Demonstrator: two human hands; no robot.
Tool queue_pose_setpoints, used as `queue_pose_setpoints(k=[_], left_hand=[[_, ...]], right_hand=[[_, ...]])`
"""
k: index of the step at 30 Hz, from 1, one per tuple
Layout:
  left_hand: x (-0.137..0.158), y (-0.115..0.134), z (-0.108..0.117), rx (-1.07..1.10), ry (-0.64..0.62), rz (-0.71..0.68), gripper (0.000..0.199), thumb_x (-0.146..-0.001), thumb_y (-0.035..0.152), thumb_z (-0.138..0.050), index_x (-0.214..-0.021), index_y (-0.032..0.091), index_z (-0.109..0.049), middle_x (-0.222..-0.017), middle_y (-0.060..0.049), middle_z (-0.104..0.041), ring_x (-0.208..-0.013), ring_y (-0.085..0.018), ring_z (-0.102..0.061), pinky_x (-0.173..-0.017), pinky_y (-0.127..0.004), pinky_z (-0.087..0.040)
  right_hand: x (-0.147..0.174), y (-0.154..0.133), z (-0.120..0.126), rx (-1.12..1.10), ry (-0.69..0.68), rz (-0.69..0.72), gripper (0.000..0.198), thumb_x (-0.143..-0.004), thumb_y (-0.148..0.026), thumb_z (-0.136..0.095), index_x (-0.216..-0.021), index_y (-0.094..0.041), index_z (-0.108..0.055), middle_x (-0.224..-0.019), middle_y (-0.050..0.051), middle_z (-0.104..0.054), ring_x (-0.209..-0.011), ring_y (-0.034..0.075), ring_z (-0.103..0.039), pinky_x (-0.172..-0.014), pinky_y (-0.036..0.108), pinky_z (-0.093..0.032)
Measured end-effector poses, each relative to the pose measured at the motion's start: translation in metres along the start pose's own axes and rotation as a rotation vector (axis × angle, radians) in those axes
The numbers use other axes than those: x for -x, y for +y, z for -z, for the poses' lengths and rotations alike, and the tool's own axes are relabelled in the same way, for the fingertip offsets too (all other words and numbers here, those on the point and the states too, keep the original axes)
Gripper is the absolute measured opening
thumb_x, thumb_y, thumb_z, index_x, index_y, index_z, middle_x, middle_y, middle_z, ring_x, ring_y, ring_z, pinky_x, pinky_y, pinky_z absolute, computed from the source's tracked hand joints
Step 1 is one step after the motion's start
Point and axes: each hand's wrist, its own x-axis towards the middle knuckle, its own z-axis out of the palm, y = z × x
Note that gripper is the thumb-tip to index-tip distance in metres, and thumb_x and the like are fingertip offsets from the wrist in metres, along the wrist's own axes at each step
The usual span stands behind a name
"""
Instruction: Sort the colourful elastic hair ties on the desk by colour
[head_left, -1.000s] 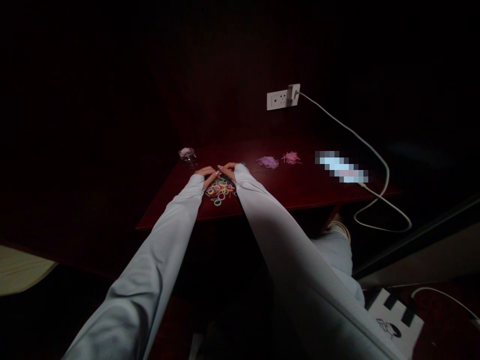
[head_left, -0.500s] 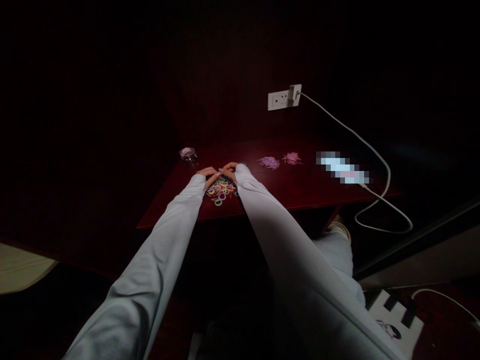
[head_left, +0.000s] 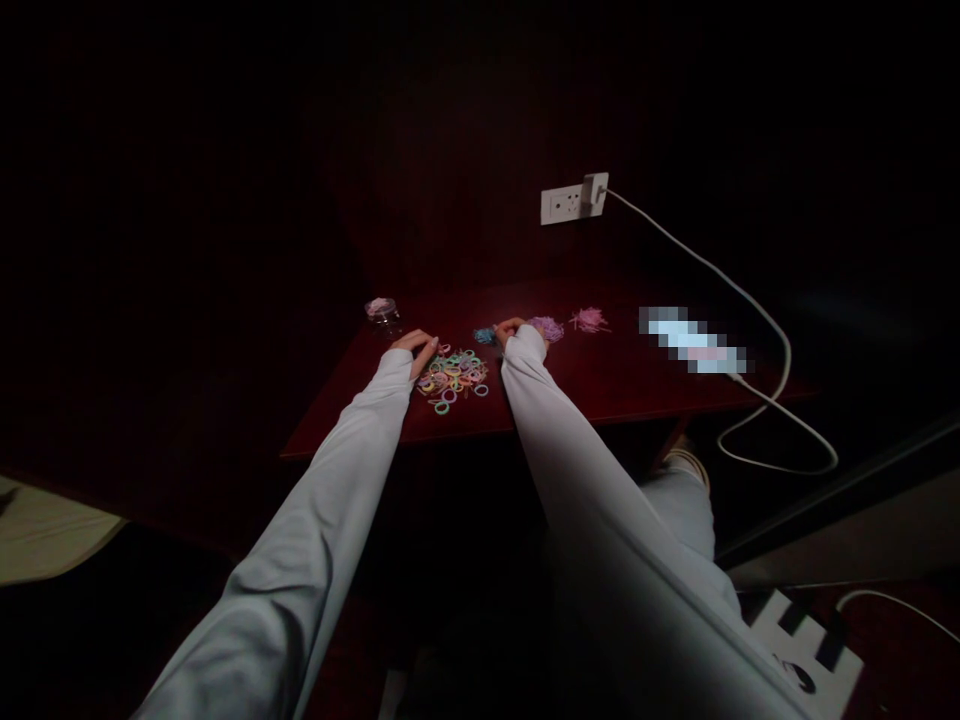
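Observation:
A mixed pile of small colourful elastic hair ties and thin clips [head_left: 454,376] lies near the front of the dark red table. At its left edge rests my left hand [head_left: 415,348], fingers curled and close together; what they hold, if anything, is too small to make out. My right hand [head_left: 516,331] is between a small blue pile [head_left: 485,336] and a purple pile [head_left: 553,328] of thin pieces. Its fingers are pinched beside the blue pile, their contents hidden. Farther right is a pink pile [head_left: 590,319] of similar thin pieces.
A clear jar [head_left: 383,312] with something pink on top stands at the back left. On the right lies a blurred-out phone-like device [head_left: 694,341], its white cable [head_left: 780,345] running to a wall socket [head_left: 574,200]. A white box [head_left: 806,660] is below at right.
My hands were together over the hair-tie pile. My right hand has moved right to the blue pile, uncovering both piles, while my left hand stays beside the hair ties.

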Motion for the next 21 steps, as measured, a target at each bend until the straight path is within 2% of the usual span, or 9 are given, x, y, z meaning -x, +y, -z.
queue_pose_setpoints(k=[4, 9, 14, 17, 21], left_hand=[[0.003, 0.003, 0.001, -0.055, 0.073, 0.038, 0.052, -0.113, 0.061, -0.053, -0.089, 0.025, -0.082, -0.097, -0.007, -0.082, -0.094, -0.025, -0.075, -0.091, -0.036, -0.059], [0.008, 0.012, 0.003, -0.1, 0.102, 0.064, 0.043, -0.115, 0.048, -0.054, -0.093, 0.025, -0.084, -0.099, -0.007, -0.081, -0.092, -0.023, -0.073, -0.089, -0.034, -0.058], [0.006, -0.004, 0.004, -0.124, 0.115, 0.114, 0.029, -0.108, 0.039, -0.062, -0.091, 0.025, -0.081, -0.097, -0.005, -0.078, -0.089, -0.023, -0.071, -0.089, -0.035, -0.055], [0.003, -0.02, 0.006, -0.131, 0.128, 0.162, 0.013, -0.097, 0.029, -0.069, -0.09, 0.027, -0.079, -0.098, -0.003, -0.078, -0.09, -0.024, -0.07, -0.087, -0.034, -0.053], [0.0, -0.026, 0.006, -0.172, 0.091, 0.289, 0.007, -0.087, 0.023, -0.072, -0.082, 0.027, -0.074, -0.098, -0.004, -0.077, -0.099, -0.028, -0.071, -0.088, -0.036, -0.052]], right_hand=[[-0.009, 0.002, 0.003, 0.022, -0.014, -0.007, 0.021, -0.099, -0.033, -0.075, -0.08, -0.024, -0.074, -0.081, 0.003, -0.07, -0.108, 0.028, -0.062, -0.106, 0.044, -0.044], [-0.013, 0.002, -0.003, 0.145, -0.057, -0.014, 0.017, -0.098, -0.037, -0.078, -0.088, -0.023, -0.08, -0.092, 0.007, -0.076, -0.113, 0.029, -0.064, -0.112, 0.047, -0.043], [-0.012, 0.005, -0.003, 0.13, -0.015, 0.021, 0.022, -0.104, -0.04, -0.069, -0.098, -0.024, -0.083, -0.092, 0.008, -0.076, -0.119, 0.031, -0.064, -0.111, 0.045, -0.046], [-0.013, 0.01, 0.0, 0.032, -0.023, 0.042, 0.024, -0.104, -0.035, -0.063, -0.099, -0.024, -0.083, -0.086, 0.005, -0.075, -0.103, 0.028, -0.066, -0.098, 0.039, -0.051], [-0.01, 0.019, 0.001, -0.078, -0.169, 0.1, 0.021, -0.1, -0.033, -0.065, -0.093, -0.023, -0.082, -0.084, 0.002, -0.076, -0.082, 0.022, -0.067, -0.083, 0.032, -0.052]])
